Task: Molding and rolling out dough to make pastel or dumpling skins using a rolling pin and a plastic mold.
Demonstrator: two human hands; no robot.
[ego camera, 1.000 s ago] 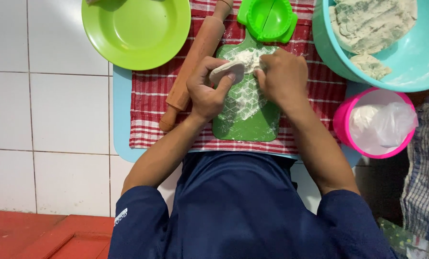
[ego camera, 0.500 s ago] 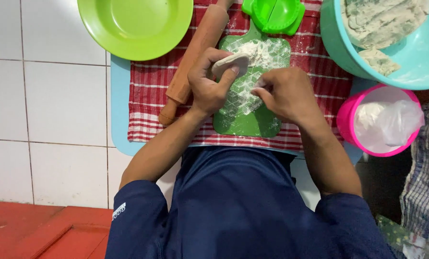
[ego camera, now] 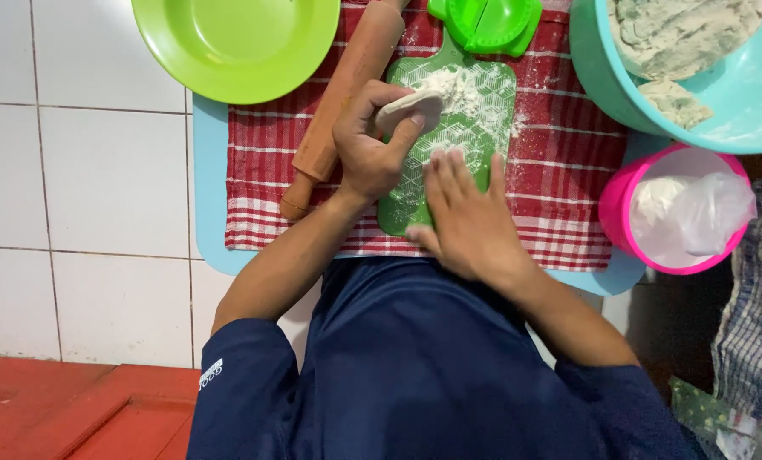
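In the head view, a small flat disc of pale dough [ego camera: 408, 107] is now held in the curled left hand [ego camera: 368, 145], while the right hand [ego camera: 466, 217], released from it, is laid open and flat on the floured green plastic board [ego camera: 483, 94] at centre. A wooden rolling pin [ego camera: 343, 102] lies upper left; a green dumpling press [ego camera: 487, 21] sits above.

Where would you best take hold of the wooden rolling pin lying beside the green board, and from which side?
Probably by its thick middle barrel, from above on its left side. The rolling pin lies tilted on the checked cloth; its lower handle points toward the person, and the left hand, holding a dough disc, crowds its right side. The right hand presses flat on the green board.
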